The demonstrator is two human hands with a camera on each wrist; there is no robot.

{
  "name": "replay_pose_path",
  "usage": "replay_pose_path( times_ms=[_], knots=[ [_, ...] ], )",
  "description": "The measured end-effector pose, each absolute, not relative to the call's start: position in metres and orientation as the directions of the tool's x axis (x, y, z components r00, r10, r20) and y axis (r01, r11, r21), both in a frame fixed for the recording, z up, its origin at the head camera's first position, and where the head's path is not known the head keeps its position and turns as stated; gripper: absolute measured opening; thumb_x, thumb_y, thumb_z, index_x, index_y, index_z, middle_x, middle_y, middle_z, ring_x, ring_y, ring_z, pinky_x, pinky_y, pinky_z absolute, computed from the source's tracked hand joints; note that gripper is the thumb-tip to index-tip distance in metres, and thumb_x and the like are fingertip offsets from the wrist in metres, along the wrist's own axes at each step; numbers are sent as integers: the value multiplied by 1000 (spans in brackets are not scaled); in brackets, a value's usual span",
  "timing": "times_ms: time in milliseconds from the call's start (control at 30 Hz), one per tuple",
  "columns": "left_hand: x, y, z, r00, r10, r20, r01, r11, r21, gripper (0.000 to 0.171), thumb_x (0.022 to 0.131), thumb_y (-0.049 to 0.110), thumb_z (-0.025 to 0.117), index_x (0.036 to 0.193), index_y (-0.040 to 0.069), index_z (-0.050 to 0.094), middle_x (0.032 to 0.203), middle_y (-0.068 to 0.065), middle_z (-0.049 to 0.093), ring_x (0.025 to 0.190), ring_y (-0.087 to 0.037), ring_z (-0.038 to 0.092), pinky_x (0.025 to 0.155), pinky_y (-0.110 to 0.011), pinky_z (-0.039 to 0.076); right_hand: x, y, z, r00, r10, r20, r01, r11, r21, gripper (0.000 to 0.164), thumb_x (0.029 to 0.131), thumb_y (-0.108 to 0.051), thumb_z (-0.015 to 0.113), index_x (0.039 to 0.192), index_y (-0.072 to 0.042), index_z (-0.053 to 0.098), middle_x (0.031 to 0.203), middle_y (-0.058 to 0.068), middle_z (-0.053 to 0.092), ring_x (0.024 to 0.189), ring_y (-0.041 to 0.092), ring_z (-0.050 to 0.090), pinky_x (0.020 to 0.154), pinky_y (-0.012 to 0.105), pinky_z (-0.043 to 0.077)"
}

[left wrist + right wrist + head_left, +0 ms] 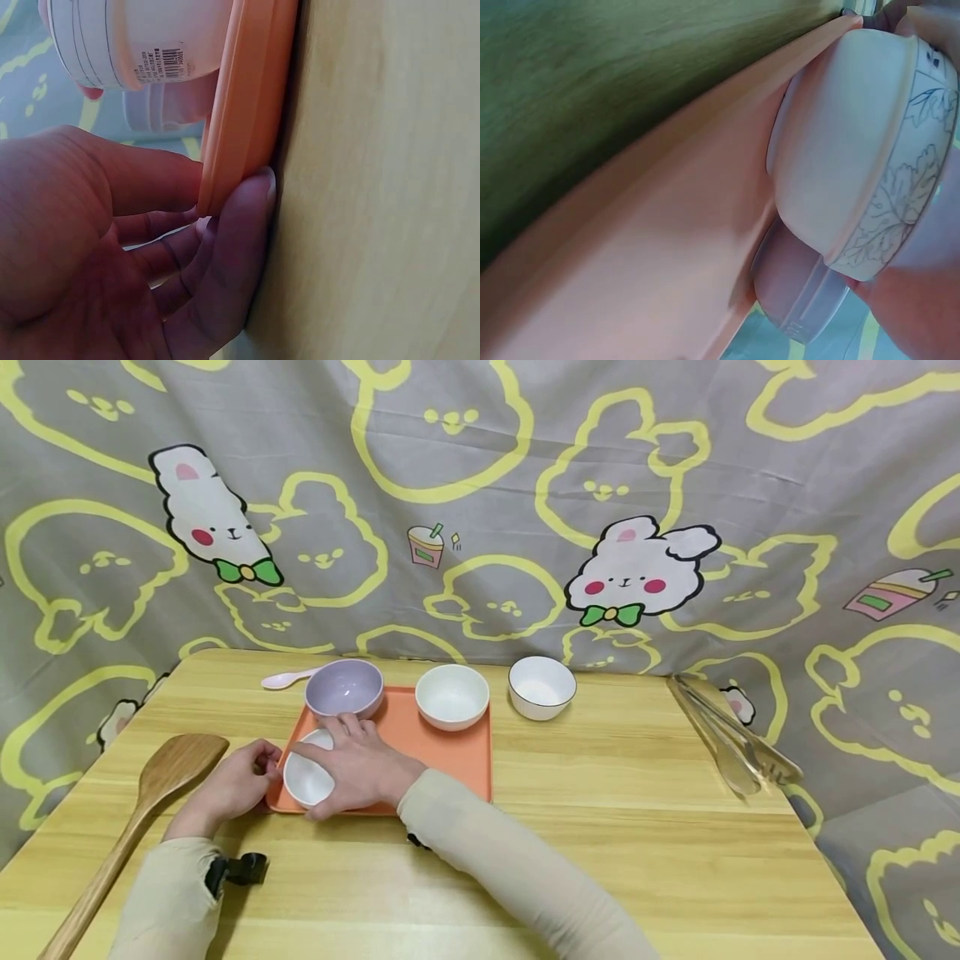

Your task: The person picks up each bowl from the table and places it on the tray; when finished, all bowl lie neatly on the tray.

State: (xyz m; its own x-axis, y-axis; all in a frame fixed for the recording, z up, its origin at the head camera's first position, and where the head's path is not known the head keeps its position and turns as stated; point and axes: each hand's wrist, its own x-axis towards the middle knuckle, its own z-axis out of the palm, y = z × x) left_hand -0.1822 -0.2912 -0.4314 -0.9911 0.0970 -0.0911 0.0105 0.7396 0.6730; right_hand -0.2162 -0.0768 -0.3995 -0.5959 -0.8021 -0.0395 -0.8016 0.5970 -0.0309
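An orange tray [442, 756] lies on the table, and my left hand [238, 783] pinches its left edge near the front corner. In the left wrist view the thumb is on top of the tray rim [247, 105] and a finger tucks beneath it. My right hand [360, 764] spans a small white bowl [306, 781] from above, gripping it at the tray's front left. Grey leaf drawings circle this bowl [840, 150] in the right wrist view. Behind it stands a purple bowl [345, 689]; a pale greenish-white bowl [452, 696] occupies the tray's back right corner.
Right of the tray stands a white bowl with a dark rim [542, 689]. A pale pink spoon [285, 679] lies behind the purple bowl's left side. The long wooden spatula [176, 764] is at the left, metal tongs [738, 735] at the far right. A patterned curtain [480, 527] hangs behind.
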Motion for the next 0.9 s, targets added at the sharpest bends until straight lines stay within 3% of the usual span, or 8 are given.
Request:
replay_pose_path(
  times_ms=[233,500,733,900],
  knots=[
    [-181,-290,-431,-989,96,-111,-7,721,693,23,86,-6,54,108,-11,51,87,-13,53,75,-23,53,55,-30,49,-214,-77,-398,-615,-787,-53,-788,616,-2,92,75,-81,56,153,-42,28,156,3,19,134,18,20,105,35,25],
    [-180,-289,-430,-989,83,-124,-28,711,703,23,87,-6,53,109,-11,50,87,-13,53,73,-23,54,53,-32,52,-215,-63,-393,-645,-764,-27,-759,644,-101,89,77,-84,46,152,-38,31,156,-4,18,140,14,17,109,37,25],
    [-181,-288,-432,-990,78,-117,-27,713,701,23,87,-6,53,109,-11,50,87,-13,53,71,-22,54,52,-32,52,-213,-32,-384,-630,-776,17,-766,617,-180,89,82,-77,51,154,-29,32,155,2,22,140,18,22,106,38,32],
    [-181,-289,-432,-989,70,-133,-45,703,709,23,88,-6,52,110,-12,49,88,-14,52,72,-23,54,52,-33,53,-211,-6,-379,-620,-784,24,-773,605,-190,88,82,-76,52,152,-26,36,154,4,22,139,21,22,109,43,29]
  ],
)
